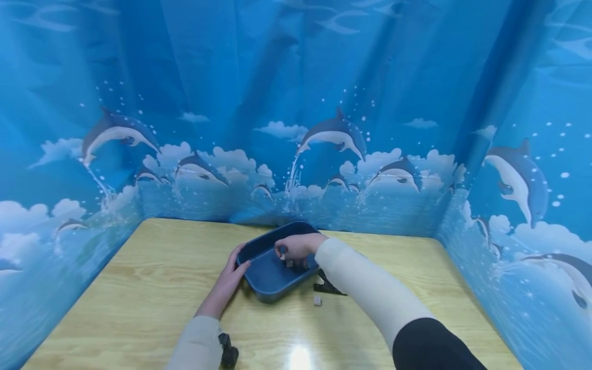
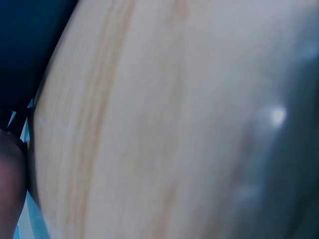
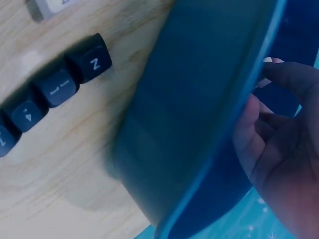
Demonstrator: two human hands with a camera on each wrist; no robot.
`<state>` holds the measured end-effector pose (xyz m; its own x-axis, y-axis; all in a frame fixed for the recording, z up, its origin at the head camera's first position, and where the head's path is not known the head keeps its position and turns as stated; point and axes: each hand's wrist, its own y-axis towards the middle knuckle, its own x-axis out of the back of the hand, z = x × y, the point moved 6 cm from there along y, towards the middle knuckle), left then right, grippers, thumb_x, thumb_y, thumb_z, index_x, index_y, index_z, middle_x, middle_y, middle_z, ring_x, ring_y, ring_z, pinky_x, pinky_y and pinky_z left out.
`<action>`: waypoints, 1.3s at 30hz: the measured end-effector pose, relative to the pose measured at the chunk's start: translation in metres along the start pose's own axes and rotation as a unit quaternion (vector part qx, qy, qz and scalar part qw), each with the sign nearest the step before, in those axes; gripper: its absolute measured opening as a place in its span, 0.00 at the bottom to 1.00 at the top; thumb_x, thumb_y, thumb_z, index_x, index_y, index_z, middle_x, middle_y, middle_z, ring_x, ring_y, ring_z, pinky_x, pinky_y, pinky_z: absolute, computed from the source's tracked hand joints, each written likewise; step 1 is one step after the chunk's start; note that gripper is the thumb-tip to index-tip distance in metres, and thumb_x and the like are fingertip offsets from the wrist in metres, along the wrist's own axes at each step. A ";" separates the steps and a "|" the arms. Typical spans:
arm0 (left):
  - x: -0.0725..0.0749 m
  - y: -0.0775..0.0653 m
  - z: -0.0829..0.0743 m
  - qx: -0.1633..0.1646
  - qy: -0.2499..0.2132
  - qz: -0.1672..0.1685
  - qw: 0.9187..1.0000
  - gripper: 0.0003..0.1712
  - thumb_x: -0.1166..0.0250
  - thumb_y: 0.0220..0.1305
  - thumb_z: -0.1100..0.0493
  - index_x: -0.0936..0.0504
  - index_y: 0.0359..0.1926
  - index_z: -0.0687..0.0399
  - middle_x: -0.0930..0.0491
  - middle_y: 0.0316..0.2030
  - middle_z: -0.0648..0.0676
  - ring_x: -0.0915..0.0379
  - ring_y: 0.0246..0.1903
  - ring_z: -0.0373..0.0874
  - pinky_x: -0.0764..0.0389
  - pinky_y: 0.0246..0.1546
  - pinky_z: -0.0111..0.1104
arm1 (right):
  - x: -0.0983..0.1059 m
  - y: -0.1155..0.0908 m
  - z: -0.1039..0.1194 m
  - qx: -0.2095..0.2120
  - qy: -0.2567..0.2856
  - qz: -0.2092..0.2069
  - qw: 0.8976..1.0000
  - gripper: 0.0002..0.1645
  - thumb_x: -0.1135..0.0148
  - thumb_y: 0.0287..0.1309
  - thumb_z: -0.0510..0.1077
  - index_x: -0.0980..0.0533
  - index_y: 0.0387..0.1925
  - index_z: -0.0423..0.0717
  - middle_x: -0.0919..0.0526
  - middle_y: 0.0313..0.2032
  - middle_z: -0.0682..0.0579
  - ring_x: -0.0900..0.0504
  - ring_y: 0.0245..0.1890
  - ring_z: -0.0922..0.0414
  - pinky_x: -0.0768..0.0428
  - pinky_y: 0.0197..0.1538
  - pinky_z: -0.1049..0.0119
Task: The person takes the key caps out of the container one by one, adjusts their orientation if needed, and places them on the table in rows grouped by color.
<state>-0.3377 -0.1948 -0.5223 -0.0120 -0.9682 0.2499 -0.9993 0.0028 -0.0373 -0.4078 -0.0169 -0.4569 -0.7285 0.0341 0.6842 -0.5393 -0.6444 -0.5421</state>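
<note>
A dark blue plastic tray stands at an angle on the table. My left hand grips its left end, with the thumb over the rim; the left wrist view catches only a sliver of that hand. Inside the tray, my right hand pinches a small pale keycap, partly hidden by the fingers and the tray wall. Just below these fingers a greyish keycap lies on the tray floor.
Several black keycaps stand in a row on the table beside the tray, under my right forearm. A white keycap sits nearer to me. The wooden table ends at a blue dolphin-print curtain at the back and sides.
</note>
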 end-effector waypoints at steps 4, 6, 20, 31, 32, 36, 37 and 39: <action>0.000 0.001 -0.001 -0.002 -0.002 0.001 1.000 0.34 0.47 0.74 0.52 0.49 0.75 0.43 0.54 0.75 0.61 0.60 0.72 0.63 0.56 0.68 0.59 | 0.002 -0.001 -0.002 -0.005 -0.009 0.002 1.000 0.10 0.54 0.75 0.45 0.30 0.50 0.46 0.23 0.41 0.45 0.21 0.32 0.51 0.17 0.34 0.56; 0.000 0.001 -0.001 -0.004 -0.003 0.004 1.000 0.34 0.47 0.74 0.53 0.49 0.76 0.44 0.54 0.75 0.61 0.61 0.72 0.63 0.57 0.68 0.59 | 0.002 -0.001 -0.004 -0.005 -0.016 -0.001 1.000 0.10 0.54 0.75 0.47 0.30 0.49 0.48 0.24 0.40 0.47 0.22 0.32 0.52 0.18 0.34 0.58; -0.004 0.000 -0.001 -0.009 -0.004 0.004 1.000 0.34 0.47 0.74 0.53 0.48 0.75 0.44 0.54 0.75 0.60 0.62 0.73 0.61 0.57 0.69 0.58 | 0.011 -0.013 -0.012 0.002 -0.051 -0.052 0.997 0.15 0.48 0.72 0.44 0.27 0.57 0.48 0.22 0.37 0.52 0.19 0.29 0.55 0.21 0.35 0.64; -0.001 0.001 -0.002 -0.012 -0.004 0.002 1.000 0.34 0.47 0.74 0.53 0.48 0.75 0.45 0.55 0.75 0.60 0.63 0.72 0.63 0.58 0.68 0.59 | 0.010 -0.052 -0.011 0.055 -0.040 -0.069 0.995 0.10 0.46 0.70 0.39 0.19 0.42 0.40 0.17 0.37 0.48 0.18 0.33 0.52 0.22 0.34 0.65; -0.001 0.001 -0.001 -0.011 -0.002 0.001 1.000 0.34 0.47 0.74 0.53 0.48 0.75 0.45 0.55 0.75 0.60 0.62 0.72 0.63 0.58 0.68 0.59 | 0.010 -0.055 -0.011 0.060 -0.042 -0.071 0.995 0.09 0.44 0.68 0.39 0.19 0.42 0.40 0.17 0.36 0.49 0.19 0.32 0.53 0.23 0.34 0.65; -0.002 0.001 0.001 -0.004 0.002 0.004 1.000 0.34 0.47 0.74 0.52 0.49 0.76 0.43 0.56 0.76 0.60 0.63 0.72 0.62 0.58 0.68 0.60 | 0.009 -0.067 -0.010 0.081 -0.055 -0.081 0.992 0.06 0.37 0.63 0.38 0.19 0.41 0.42 0.19 0.32 0.55 0.26 0.28 0.61 0.26 0.31 0.66; -0.002 0.002 0.001 -0.003 0.002 0.005 1.000 0.34 0.47 0.74 0.52 0.49 0.76 0.43 0.56 0.76 0.60 0.63 0.72 0.63 0.58 0.68 0.60 | 0.009 -0.070 -0.010 0.086 -0.057 -0.085 0.991 0.06 0.36 0.62 0.38 0.19 0.41 0.42 0.20 0.31 0.57 0.27 0.27 0.62 0.27 0.31 0.67; -0.002 0.002 0.001 -0.003 0.001 0.006 1.000 0.34 0.47 0.74 0.52 0.49 0.76 0.43 0.55 0.76 0.60 0.62 0.72 0.63 0.58 0.68 0.60 | 0.009 -0.077 -0.009 0.093 -0.059 -0.090 0.990 0.05 0.36 0.62 0.38 0.19 0.40 0.44 0.20 0.31 0.57 0.29 0.26 0.62 0.28 0.31 0.67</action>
<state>-0.3399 -0.1936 -0.5242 -0.0242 -0.9676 0.2512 -0.9993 0.0162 -0.0338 -0.3766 0.0401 -0.4139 -0.5673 0.0777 0.8198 -0.5604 -0.7659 -0.3152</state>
